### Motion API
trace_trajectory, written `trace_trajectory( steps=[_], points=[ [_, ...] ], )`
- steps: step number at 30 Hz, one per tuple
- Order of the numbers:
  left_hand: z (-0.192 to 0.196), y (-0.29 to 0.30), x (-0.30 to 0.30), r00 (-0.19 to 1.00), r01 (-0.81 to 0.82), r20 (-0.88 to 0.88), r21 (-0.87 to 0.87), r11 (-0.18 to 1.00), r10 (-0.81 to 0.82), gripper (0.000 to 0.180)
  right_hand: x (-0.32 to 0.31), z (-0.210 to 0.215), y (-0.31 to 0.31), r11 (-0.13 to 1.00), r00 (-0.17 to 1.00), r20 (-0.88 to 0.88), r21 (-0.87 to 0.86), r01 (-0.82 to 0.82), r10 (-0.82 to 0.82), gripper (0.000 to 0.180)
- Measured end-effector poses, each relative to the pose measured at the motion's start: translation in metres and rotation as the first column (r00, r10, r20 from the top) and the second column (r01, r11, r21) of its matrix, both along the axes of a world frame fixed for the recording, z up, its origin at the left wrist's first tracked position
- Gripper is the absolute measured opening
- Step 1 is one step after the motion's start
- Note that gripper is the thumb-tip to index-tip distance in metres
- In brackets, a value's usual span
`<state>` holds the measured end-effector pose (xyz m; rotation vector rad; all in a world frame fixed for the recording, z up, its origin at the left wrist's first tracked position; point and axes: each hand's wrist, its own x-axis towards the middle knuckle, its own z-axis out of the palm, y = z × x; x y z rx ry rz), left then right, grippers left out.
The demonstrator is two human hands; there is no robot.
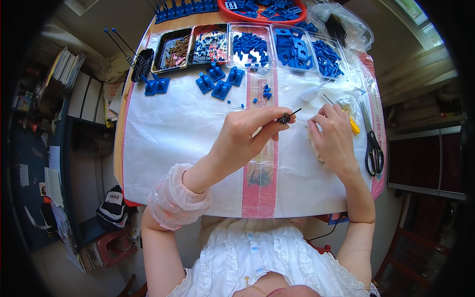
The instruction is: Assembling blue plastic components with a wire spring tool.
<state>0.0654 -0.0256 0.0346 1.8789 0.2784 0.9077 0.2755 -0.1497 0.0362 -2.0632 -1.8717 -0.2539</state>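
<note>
My left hand (242, 131) is raised over the middle of the table. Its thumb and fingers pinch a black coil spring (284, 119) with a straight end pointing up to the right. To its right, my right hand (332, 136) is bent with fingers curled in, low over a pale crumpled cloth (315, 148); what its fingertips hold, if anything, is hidden. A screwdriver with a yellow handle (355, 126) lies just beyond that hand. Ahead of my left hand are several blue bases with pegs (221, 89) and a few small blue pieces (267, 92).
Along the back stand trays of brass-coloured pins (176, 49), metal bits (210, 45), blue caps (250, 47), blue plates (293, 49) and blue parts (326, 58). A red basin (262, 20) sits behind. Black scissors (374, 153) lie right; a black holder (142, 65) with spring rods stands left.
</note>
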Motion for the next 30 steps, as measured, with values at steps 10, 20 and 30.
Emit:
trace_trajectory(
  steps=[10,20,30],
  points=[
    [-0.003,0.001,-0.001,1.000,-0.008,-0.005,0.049,0.999,0.008,0.019,-0.043,-0.020,0.010,0.956,0.709,-0.642,0.221,-0.195,0.293,0.014],
    [-0.005,0.001,0.000,1.000,-0.022,0.013,0.102,0.995,0.021,0.017,-0.047,-0.049,0.024,0.867,0.745,-0.476,0.413,-0.279,0.467,0.025],
    [-0.001,-0.003,-0.004,1.000,0.007,-0.022,0.130,0.991,-0.004,0.030,-0.049,-0.053,0.020,0.870,0.740,-0.494,0.423,-0.254,0.456,0.037]
  ],
)
